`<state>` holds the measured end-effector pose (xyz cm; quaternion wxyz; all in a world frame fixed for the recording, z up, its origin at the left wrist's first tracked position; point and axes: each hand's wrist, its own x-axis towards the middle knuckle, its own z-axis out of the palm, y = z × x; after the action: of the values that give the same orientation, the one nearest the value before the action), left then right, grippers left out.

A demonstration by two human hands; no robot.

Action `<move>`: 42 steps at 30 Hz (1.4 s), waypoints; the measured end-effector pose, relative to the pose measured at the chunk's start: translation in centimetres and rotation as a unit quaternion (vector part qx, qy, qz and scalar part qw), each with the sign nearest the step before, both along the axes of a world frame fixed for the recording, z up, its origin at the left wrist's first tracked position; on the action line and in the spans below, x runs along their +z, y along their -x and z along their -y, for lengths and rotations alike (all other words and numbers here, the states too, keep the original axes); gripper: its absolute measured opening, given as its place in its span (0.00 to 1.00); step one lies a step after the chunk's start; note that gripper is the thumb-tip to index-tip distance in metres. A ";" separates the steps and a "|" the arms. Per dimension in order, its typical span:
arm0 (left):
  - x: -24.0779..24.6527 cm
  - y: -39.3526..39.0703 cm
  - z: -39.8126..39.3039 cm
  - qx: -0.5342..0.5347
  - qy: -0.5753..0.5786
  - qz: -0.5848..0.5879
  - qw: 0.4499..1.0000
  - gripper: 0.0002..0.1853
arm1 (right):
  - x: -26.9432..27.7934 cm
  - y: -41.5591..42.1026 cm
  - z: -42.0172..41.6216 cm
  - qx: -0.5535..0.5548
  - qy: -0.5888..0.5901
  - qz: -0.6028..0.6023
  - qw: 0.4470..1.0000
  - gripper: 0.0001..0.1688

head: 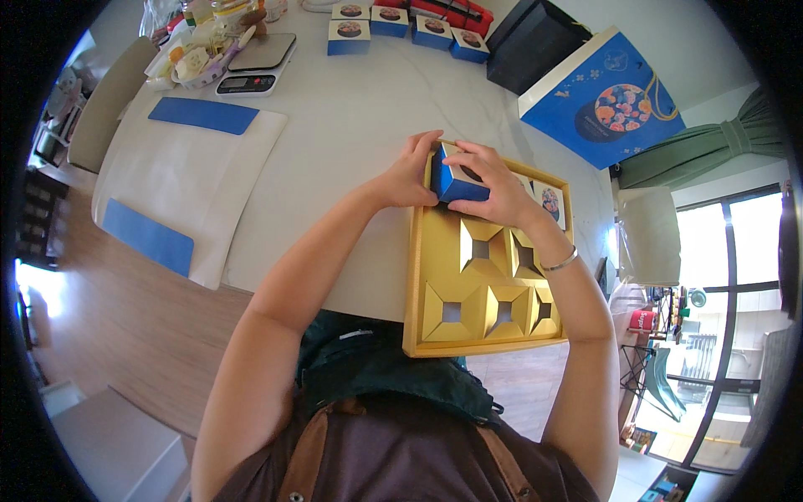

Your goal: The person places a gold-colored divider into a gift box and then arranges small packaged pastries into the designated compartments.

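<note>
A gold tray with square compartments (442,263) lies at the table's front edge, partly overhanging it. Over its far left corner my right hand (492,188) grips a small blue box with a pale printed top (461,185), which sits tilted there. My left hand (411,172) is spread along the tray's left rim, thumb and fingers apart, close beside the box. At the tray's far right, a similar box with a flower print (549,204) stands in its compartment, and another is partly hidden behind my right hand. Several nearer compartments show only folded gold walls and square openings.
Several more blue boxes (433,32) stand at the table's far side. A blue paper bag (605,103) and a black box (536,47) stand at far right. A kitchen scale (257,66) and an opened white-and-blue sheet (182,169) lie left.
</note>
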<state>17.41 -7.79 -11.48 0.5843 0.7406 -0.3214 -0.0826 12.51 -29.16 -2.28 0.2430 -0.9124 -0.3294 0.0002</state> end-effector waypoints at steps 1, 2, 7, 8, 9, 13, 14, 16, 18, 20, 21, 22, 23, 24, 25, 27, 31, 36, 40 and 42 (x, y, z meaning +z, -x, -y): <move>0.1 0.1 -0.1 -0.001 -0.002 -0.003 1.000 0.60 | 0.1 0.0 -0.1 -0.001 0.003 -0.002 1.000 0.40; 0.3 0.1 -0.1 -0.002 -0.005 -0.006 1.000 0.60 | 0.0 0.0 -0.1 -0.004 0.010 -0.002 1.000 0.41; 0.2 0.1 -0.1 -0.006 0.002 -0.004 1.000 0.60 | -0.2 -0.4 0.0 0.000 0.016 0.004 1.000 0.41; 0.2 0.1 -0.1 -0.006 0.002 -0.005 1.000 0.60 | -0.3 -0.5 0.1 0.001 0.021 0.017 1.000 0.41; 0.1 0.0 -0.1 -0.007 0.000 -0.005 1.000 0.60 | -0.4 -0.5 0.1 0.001 0.025 0.029 0.999 0.40; -0.4 -0.4 0.0 -0.013 0.003 0.007 1.000 0.60 | -0.6 -0.6 0.1 0.002 0.032 0.048 0.998 0.39; -0.6 -0.5 0.0 -0.015 0.005 0.013 1.000 0.60 | -0.6 -0.6 0.0 0.000 0.042 0.042 0.998 0.39; -0.6 -0.5 -0.2 -0.024 0.009 -0.003 1.000 0.60 | -0.3 -0.7 -0.2 -0.004 0.063 0.031 0.998 0.38; -0.3 -0.5 -0.4 -0.038 0.010 -0.019 0.999 0.60 | -0.5 -0.7 0.0 0.009 0.066 0.038 0.997 0.38; 0.2 -0.5 -0.5 -0.057 0.008 -0.035 0.998 0.61 | -0.6 -0.8 0.3 0.020 0.068 0.043 0.997 0.38; 0.3 -0.3 -0.6 -0.054 0.002 -0.036 0.998 0.61 | -0.6 -0.8 0.4 0.024 0.069 0.045 0.996 0.38; 0.4 -0.2 -0.6 -0.052 -0.004 -0.037 0.998 0.62 | -0.6 -0.8 0.5 0.028 0.070 0.047 0.996 0.39; 0.6 -0.1 -0.5 -0.050 -0.010 -0.038 0.998 0.63 | -0.6 -0.8 0.6 0.029 0.077 0.044 0.996 0.39; 0.6 0.0 -0.6 -0.051 -0.013 -0.040 0.998 0.63 | -0.5 -0.8 0.4 0.030 0.082 0.039 0.995 0.39; 0.7 0.0 -0.7 -0.053 -0.016 -0.043 0.998 0.63 | -0.5 -0.8 0.3 0.032 0.088 0.035 0.995 0.40; 0.9 0.0 -0.8 -0.055 -0.022 -0.049 0.997 0.64 | -0.7 -0.7 0.1 0.031 0.120 0.061 0.990 0.41; 0.9 0.0 -0.7 -0.053 -0.036 -0.045 0.997 0.64 | -1.5 -0.5 -0.1 0.036 0.166 0.132 0.977 0.45; 1.0 0.1 -0.7 -0.057 -0.028 -0.046 0.997 0.63 | -1.6 -0.1 -0.3 0.037 0.185 0.161 0.969 0.48; 0.8 0.0 -0.7 -0.056 -0.025 -0.048 0.997 0.63 | -1.8 -0.1 -0.4 0.031 0.187 0.179 0.965 0.48; 0.7 0.0 -0.7 -0.057 -0.022 -0.039 0.997 0.64 | -1.9 -0.1 -0.4 0.031 0.187 0.187 0.964 0.48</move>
<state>17.43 -7.10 -10.82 0.5741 0.7301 -0.3381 -0.1518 12.59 -28.72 -4.15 0.0023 -0.9146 -0.3913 -0.1014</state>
